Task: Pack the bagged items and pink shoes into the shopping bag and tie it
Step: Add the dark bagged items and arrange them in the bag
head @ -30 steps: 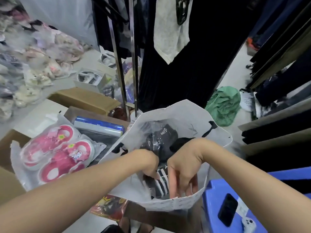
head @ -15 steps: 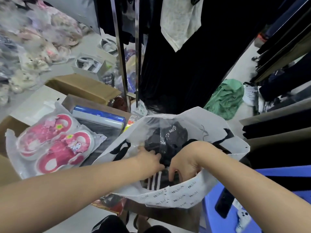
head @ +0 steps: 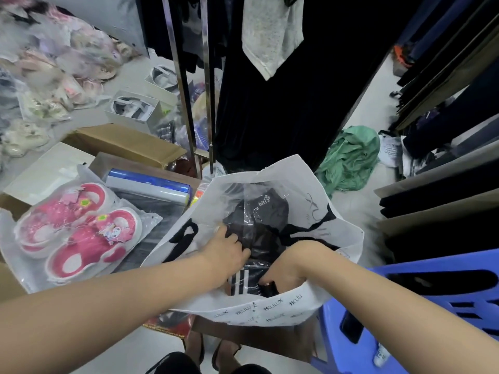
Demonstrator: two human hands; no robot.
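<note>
Fingers of the left hand [head: 229, 255] have slid up and now lie together, flat on the dark bagged item [head: 259, 211]. The right hand [head: 289, 265] digs beside the striped packet [head: 243, 282], grip hidden. Both packets sit in the shopping bag [head: 270, 311]. The pink shoes [head: 81, 233] wait outside on the left, probably next in.

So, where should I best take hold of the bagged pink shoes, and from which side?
Probably across the middle of the pink shoes, from above, with the left hand, which is nearer. The pair lies flat, side by side, in one clear bag left of the shopping bag. A grip spanning both shoes keeps them together, while the bag's loose edge alone may slip.
</note>
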